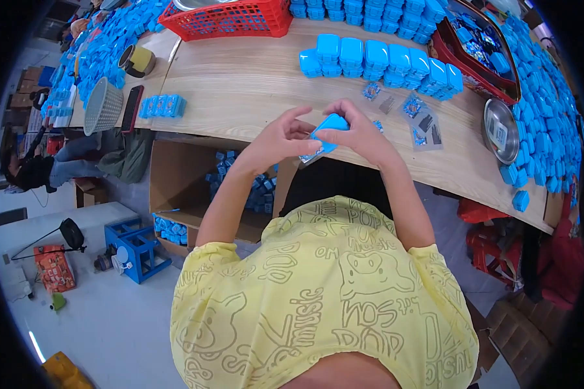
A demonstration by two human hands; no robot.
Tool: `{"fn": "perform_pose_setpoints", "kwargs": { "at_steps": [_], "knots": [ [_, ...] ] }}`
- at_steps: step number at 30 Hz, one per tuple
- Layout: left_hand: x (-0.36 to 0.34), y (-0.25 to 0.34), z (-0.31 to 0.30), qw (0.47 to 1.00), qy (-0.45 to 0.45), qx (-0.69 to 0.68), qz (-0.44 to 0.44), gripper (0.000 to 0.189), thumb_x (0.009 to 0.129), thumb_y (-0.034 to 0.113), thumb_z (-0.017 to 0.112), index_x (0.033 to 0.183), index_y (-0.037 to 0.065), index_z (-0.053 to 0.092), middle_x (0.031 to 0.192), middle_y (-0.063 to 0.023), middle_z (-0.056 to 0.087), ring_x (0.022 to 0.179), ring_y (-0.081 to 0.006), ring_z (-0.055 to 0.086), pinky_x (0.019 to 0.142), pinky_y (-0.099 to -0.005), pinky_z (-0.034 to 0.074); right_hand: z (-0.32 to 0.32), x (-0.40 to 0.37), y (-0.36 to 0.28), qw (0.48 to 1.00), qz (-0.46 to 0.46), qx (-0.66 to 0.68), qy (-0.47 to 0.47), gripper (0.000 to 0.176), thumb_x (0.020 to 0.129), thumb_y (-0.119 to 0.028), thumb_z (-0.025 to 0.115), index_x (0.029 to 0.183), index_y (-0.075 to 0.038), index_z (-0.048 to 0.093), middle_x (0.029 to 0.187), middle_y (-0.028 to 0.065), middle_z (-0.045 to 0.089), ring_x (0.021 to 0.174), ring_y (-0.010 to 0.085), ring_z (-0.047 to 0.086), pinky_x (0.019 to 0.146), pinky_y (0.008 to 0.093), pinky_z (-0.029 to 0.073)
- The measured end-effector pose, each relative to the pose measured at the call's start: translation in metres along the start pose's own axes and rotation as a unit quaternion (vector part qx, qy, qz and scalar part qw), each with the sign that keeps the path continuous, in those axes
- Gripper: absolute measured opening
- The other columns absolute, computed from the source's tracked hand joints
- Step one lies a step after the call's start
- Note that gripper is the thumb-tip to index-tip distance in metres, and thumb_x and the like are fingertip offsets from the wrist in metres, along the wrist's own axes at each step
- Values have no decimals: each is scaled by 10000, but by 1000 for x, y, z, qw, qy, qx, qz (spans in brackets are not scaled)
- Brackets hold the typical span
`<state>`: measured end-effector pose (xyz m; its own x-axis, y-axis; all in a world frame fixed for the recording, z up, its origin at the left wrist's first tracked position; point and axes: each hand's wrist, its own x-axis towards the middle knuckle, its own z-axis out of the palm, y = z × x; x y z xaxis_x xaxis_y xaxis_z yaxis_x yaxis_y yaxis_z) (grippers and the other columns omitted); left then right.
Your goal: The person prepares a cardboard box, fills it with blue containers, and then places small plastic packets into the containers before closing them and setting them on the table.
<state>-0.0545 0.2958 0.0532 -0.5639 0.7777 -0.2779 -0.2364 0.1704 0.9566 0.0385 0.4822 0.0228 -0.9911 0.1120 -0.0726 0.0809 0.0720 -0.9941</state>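
Note:
A small blue case [331, 123] is between my two hands, over the table's front edge. My right hand [360, 133] has its thumb across the case and its fingers curled round the far side. Beside it, my left hand [284, 136] has its fingers curved, with a small clear packet [310, 155] at its fingertips under the case. To the right, clear packets with printed inserts [425, 123] lie on the wooden table [240, 84]. Stacked blue cases [376, 58] stand in a row beyond my hands.
A metal bowl [500, 131] and large heaps of blue cases [545, 123] are at the right. At left are a basket [104, 106], phone [132, 109] and mug [137, 61]. A red crate [227, 21] stands behind; an open carton [175, 175] is below. Another person [39, 162] is far left.

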Motion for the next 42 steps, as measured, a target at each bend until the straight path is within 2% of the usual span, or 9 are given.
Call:
{"fn": "perform_pose_setpoints", "kwargs": {
  "at_steps": [2,4,6,15,19,22,26,34,42],
  "knots": [
    [6,4,7,999,-42,-4,-32,716,744,184,742,1329,-8,377,1062,-117,582,974,-158,566,842,-305,455,-2,-2,-7,999,26,-20,-43,453,837,-287,661,1167,-43,471,1009,45,524,956,119,507,827,270,427],
    [12,1,13,996,-68,-5,-50,740,741,176,745,1342,-9,355,1059,-122,579,974,-161,567,837,-302,458,-1,-5,-2,1000,17,19,-2,470,849,-317,639,1181,-32,466,1028,64,525,968,132,507,844,277,421],
    [17,-11,14,995,-40,-68,-61,743,737,155,748,1339,-23,351,1062,-124,579,970,-171,578,840,-301,464,1,-5,3,993,-6,96,65,515,875,-376,594,1210,-10,456,1067,100,527,992,159,508,879,292,409],
    [32,-19,26,981,68,-180,-24,815,708,156,781,1350,-33,316,1001,-114,587,874,-157,596,722,-269,488,2,-16,-2,991,-37,125,20,592,895,-395,555,1329,-27,391,1272,116,466,1154,166,453,947,289,369],
    [34,-17,25,977,79,-197,-28,820,714,156,777,1352,-42,300,1022,-123,579,874,-161,600,725,-268,490,1,-22,-4,997,-69,28,-33,694,838,-359,631,1376,-52,317,1337,90,419,1256,215,369,1012,372,314],
    [34,-15,26,977,102,-181,-40,762,737,124,754,1342,-37,319,1016,-110,575,907,-158,597,761,-271,496,8,-24,5,958,-199,-197,66,936,689,-309,768,1406,-61,218,1347,129,392,1292,277,320,1034,424,272],
    [36,-17,35,972,115,-199,-42,753,749,97,739,1348,-34,301,1034,-111,566,940,-160,591,790,-275,497,20,-20,9,921,-209,-305,124,1039,606,-207,806,1408,-66,161,1317,150,401,1267,320,326,1035,441,250],
    [41,-24,38,970,100,-222,-17,805,751,82,735,1370,-39,234,1096,-149,550,962,-187,590,810,-292,498,24,-16,22,921,-238,-263,160,968,597,-92,751,1393,-59,199,1236,131,451,1173,319,389,1005,438,245],
    [40,-24,39,974,105,-202,-13,828,749,126,744,1367,-56,223,1115,-167,546,976,-199,581,810,-308,493,24,-18,19,918,-237,-274,160,991,583,-86,758,1396,-59,192,1223,128,458,1164,307,398,1006,443,218]
  ]
}}
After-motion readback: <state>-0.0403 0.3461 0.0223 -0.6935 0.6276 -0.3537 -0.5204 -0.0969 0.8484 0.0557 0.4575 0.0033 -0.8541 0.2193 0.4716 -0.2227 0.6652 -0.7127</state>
